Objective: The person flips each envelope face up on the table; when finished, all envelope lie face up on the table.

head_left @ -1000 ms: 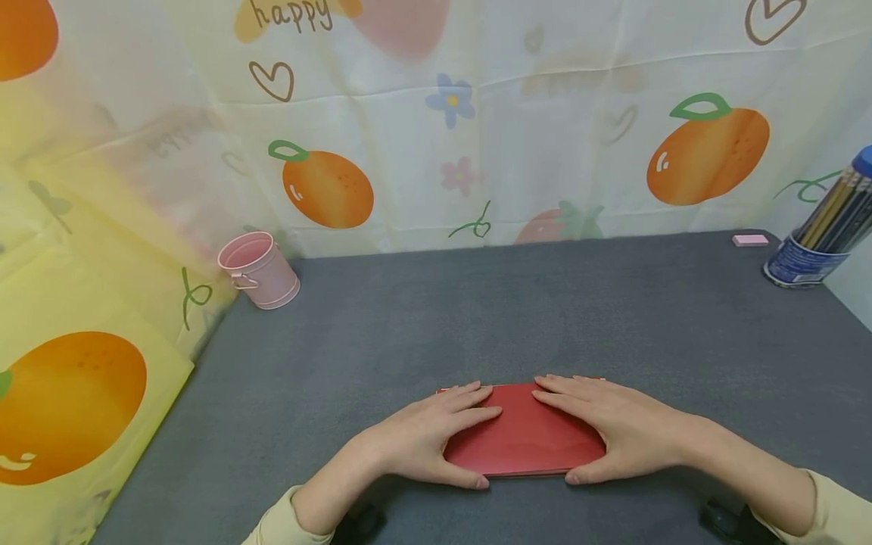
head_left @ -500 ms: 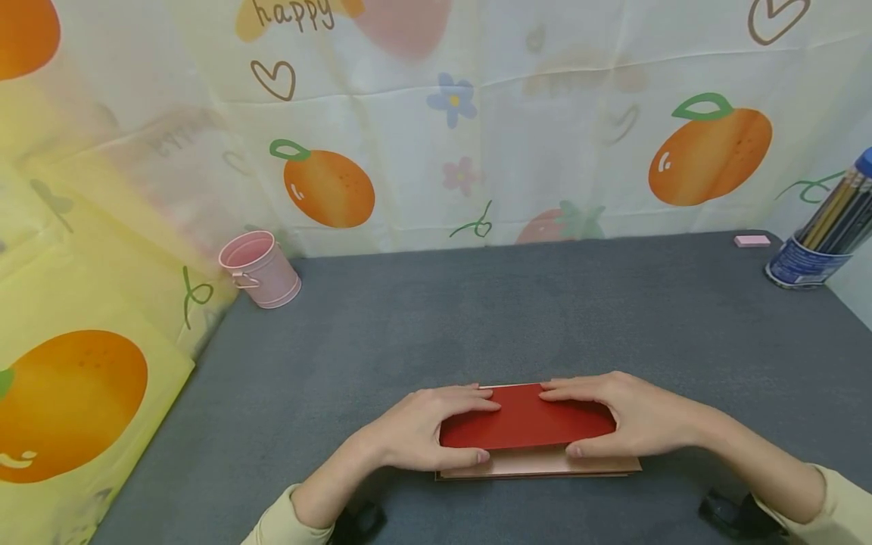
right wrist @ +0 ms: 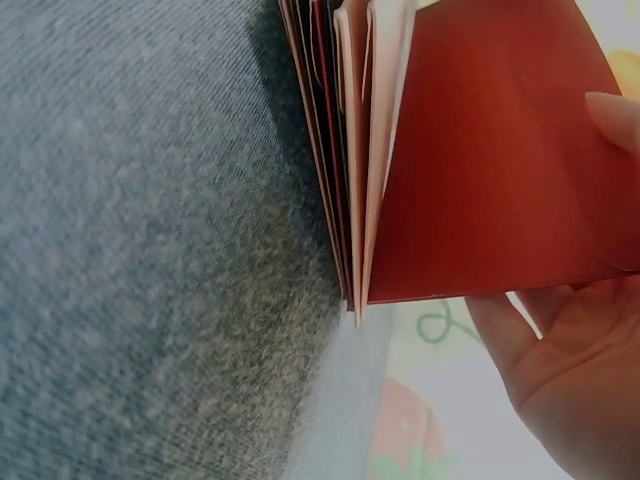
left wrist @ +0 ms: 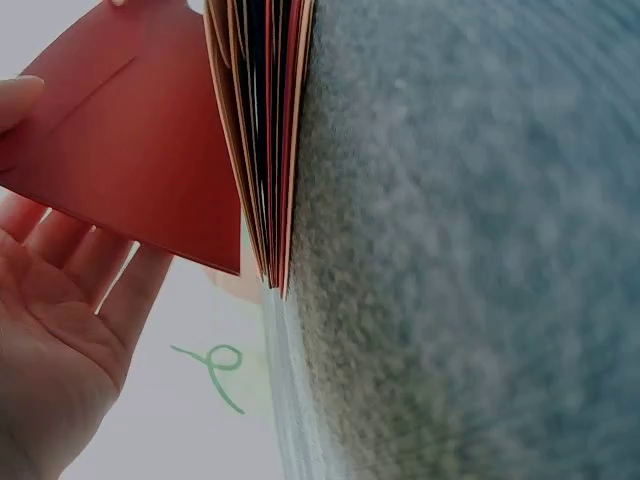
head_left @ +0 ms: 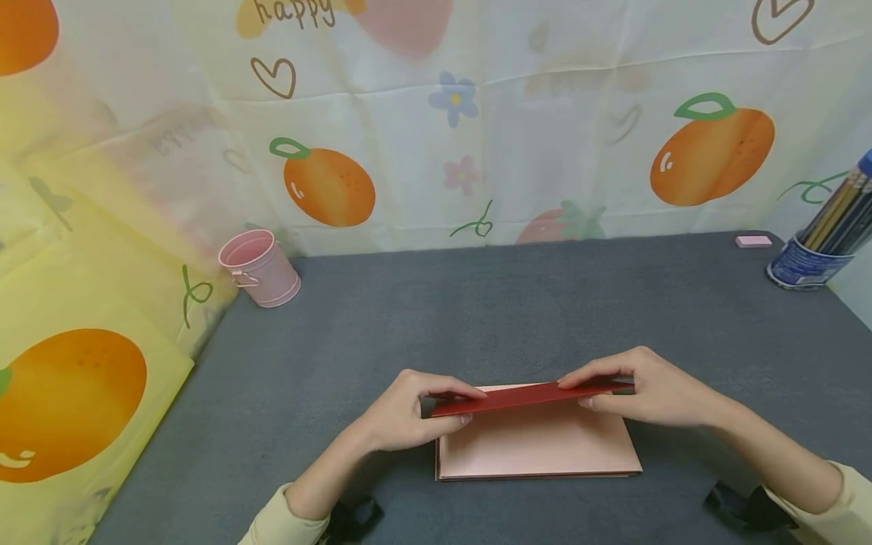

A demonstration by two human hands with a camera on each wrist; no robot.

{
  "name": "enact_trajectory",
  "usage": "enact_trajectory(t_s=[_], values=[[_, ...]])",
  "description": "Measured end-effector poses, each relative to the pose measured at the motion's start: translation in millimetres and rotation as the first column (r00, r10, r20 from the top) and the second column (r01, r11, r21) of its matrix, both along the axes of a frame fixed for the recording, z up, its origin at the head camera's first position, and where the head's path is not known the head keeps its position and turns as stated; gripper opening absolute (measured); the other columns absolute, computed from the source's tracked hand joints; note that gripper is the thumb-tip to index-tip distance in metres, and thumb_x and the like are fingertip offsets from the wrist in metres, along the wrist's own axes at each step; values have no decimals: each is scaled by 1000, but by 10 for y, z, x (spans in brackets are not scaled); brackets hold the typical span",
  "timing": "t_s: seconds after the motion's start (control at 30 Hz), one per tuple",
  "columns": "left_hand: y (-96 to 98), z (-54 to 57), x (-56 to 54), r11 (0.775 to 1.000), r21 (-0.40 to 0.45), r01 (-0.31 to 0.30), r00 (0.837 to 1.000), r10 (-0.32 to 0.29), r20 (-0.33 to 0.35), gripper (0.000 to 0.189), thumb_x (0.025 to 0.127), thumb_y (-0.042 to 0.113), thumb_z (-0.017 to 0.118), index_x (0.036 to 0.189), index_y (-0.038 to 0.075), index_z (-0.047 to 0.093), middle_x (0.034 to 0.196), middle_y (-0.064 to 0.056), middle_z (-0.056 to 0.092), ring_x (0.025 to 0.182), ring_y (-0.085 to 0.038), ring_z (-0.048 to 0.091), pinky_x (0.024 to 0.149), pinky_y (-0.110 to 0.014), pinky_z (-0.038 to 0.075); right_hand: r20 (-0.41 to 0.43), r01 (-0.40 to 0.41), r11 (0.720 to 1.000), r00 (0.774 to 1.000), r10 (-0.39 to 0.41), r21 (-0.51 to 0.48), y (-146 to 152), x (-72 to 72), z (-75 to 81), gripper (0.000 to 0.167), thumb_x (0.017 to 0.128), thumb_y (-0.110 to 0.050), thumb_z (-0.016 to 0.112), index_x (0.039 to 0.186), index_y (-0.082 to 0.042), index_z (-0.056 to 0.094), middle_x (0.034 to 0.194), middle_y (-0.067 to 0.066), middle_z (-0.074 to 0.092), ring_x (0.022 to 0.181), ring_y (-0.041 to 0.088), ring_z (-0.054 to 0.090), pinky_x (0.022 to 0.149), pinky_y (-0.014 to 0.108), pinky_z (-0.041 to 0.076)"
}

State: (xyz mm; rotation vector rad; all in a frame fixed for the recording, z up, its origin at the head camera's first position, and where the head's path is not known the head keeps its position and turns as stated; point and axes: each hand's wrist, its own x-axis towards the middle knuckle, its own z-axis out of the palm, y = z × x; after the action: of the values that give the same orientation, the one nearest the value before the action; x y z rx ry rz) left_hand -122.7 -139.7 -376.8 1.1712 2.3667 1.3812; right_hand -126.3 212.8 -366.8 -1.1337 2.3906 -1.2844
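A red paper envelope [head_left: 521, 397] is held tilted over a stack of envelopes [head_left: 538, 450], its near edge raised. My left hand [head_left: 402, 416] pinches its left end between thumb and fingers. At the right end my right hand [head_left: 650, 390] grips it the same way. The topmost piece of the stack is pinkish. In the left wrist view, a fold line shows on the red envelope [left wrist: 150, 130], and the stack's edges [left wrist: 265, 150] alternate red, pink and dark. The right wrist view has the right thumb [right wrist: 615, 120] on the red envelope's face.
A small pink bucket [head_left: 262, 272] stands at the back left of the grey table [head_left: 409, 318]. At the back right are a pencil cup [head_left: 811, 261] full of pencils and a pink eraser [head_left: 752, 241]. A fruit-print cloth [head_left: 531, 151] hangs behind.
The red envelope lay flat on the stack under both hands. Its near edge has come up, both hands have risen with it, and the pinkish piece beneath is uncovered.
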Motion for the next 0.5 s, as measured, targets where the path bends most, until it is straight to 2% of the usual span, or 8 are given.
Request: enact_trajectory(t_s=[0.1, 0.2, 0.37, 0.5], values=[[-18, -12, -15, 998, 47, -39, 999, 37, 39, 22, 91, 13, 70, 113, 15, 73, 104, 3, 73, 91, -9, 67, 81, -30, 54, 23, 21, 999, 1000, -20, -46, 6, -24, -9, 26, 94, -12, 66, 119, -19, 70, 111, -4, 71, 98, 14, 67, 79, 26, 53], [-37, -13, -22, 994, 52, -94, 993, 90, 76, 20, 92, 14, 68, 111, 15, 74, 102, 0, 73, 92, -11, 68, 81, -31, 54, 50, 73, 996, 996, -71, -55, 7, -51, -16, 23, 94, -12, 66, 115, -19, 71, 107, -1, 72, 95, 15, 68, 77, 27, 55], [-78, -16, -55, 979, 18, -202, 972, 198, 127, 18, 91, 16, 70, 107, 21, 74, 97, 3, 74, 87, -10, 68, 74, -30, 55, 96, 204, 979, 974, -204, 13, 8, -103, -15, 15, 92, -21, 69, 106, -26, 72, 100, -2, 72, 89, 12, 66, 72, 28, 53], [-126, -37, -102, 966, -14, -259, 957, 258, 132, 16, 90, 14, 71, 104, 21, 75, 95, 6, 73, 85, -10, 68, 72, -28, 54, 87, 251, 964, 962, -258, 85, 3, -172, -44, 11, 91, -26, 71, 102, -27, 72, 96, -6, 71, 83, 12, 63, 65, 26, 49]])
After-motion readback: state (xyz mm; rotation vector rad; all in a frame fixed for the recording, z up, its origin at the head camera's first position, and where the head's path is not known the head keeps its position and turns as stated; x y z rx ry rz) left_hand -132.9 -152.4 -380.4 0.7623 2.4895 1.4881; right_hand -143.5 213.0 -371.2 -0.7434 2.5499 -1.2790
